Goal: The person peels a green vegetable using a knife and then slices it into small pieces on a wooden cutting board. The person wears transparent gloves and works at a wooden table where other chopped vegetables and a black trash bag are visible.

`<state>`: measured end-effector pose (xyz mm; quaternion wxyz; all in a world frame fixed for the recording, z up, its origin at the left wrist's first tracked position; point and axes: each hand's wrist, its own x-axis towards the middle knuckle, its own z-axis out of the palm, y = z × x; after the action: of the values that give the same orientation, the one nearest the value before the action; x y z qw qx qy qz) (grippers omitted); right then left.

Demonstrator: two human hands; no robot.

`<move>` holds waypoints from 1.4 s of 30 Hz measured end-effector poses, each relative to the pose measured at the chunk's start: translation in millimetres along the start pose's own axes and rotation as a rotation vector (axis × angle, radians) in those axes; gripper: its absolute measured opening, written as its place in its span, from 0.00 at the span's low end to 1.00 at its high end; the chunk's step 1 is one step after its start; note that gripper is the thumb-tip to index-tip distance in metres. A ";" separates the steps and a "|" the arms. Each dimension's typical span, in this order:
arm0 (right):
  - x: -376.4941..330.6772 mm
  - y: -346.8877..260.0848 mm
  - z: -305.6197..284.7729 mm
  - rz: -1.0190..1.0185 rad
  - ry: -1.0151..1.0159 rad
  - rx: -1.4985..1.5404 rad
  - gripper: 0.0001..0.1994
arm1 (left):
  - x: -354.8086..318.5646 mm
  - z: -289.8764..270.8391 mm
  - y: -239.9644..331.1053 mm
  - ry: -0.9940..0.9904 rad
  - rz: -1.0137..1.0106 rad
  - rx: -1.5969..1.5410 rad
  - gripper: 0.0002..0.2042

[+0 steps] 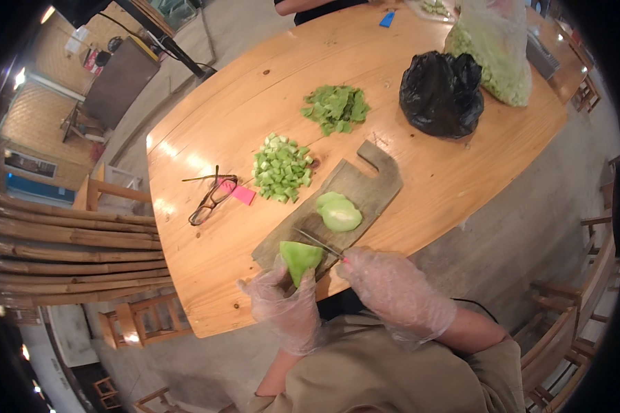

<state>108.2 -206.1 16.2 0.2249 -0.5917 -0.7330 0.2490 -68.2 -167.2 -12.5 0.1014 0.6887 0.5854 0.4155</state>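
Lying at the near edge of the wooden bench, one grey cutting board is seen with two peeled green halves resting side by side at its middle. A third green piece is held up at the board's 6 o'clock end by the left hand, whose gloved grip is closed about the piece's lower part. One knife is held in the right hand, also gloved; the grip is wrapped shut around the handle, and the blade points toward 10 o'clock, just beside the held piece. Two heaps of cut greens are counted on the bench: one of pale diced cubes at the board's 10 o'clock, and one of darker peelings farther off at 12 o'clock. One pair of glasses is laid at 9 o'clock, touching one pink paper slip. One black bag and one clear bag of green pieces are stood at 1 o'clock, well apart from the board. Nothing is seen between the hands and the board.
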 end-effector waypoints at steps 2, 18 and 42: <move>-2.4 2.7 11.3 -0.090 0.111 -0.084 0.08 | -2.2 0.4 -1.4 -0.022 -0.068 -0.083 0.20; 41.8 -21.4 -4.1 0.028 0.117 0.280 0.11 | -14.0 -13.6 -10.6 -0.164 0.005 -0.089 0.20; -19.4 -23.2 -17.6 0.448 0.185 0.344 0.12 | 57.7 -36.5 -32.9 -0.431 0.294 0.018 0.39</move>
<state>105.5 -227.5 43.7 0.3271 -0.7121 -0.5075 0.3582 -119.0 -118.8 16.2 0.1562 0.8398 0.4477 0.2643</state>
